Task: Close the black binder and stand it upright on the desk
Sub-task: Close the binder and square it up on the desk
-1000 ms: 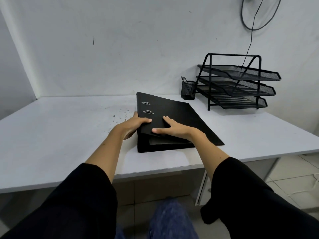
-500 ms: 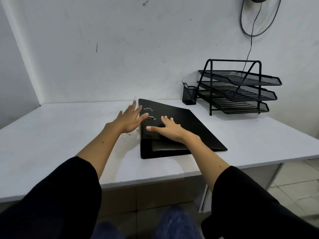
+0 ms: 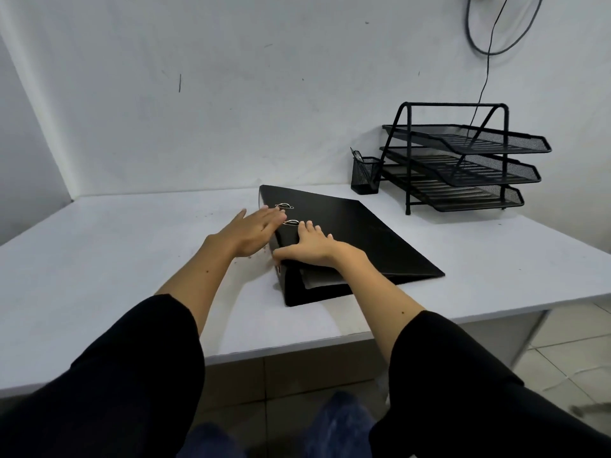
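Left hand [image 3: 252, 231] flat at binder [image 3: 357, 233] spine; right hand [image 3: 310, 247] pressing cover.

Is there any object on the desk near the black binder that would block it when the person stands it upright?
Nothing visible blocks it. The black binder lies closed on the desk with both hands already on it, left hand and right hand. The pen cup and tray rack stand apart, behind to the right.

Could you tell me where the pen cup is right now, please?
In the head view the pen cup stands at the desk's back right, against the wall, just left of the tray rack and beyond the binder.
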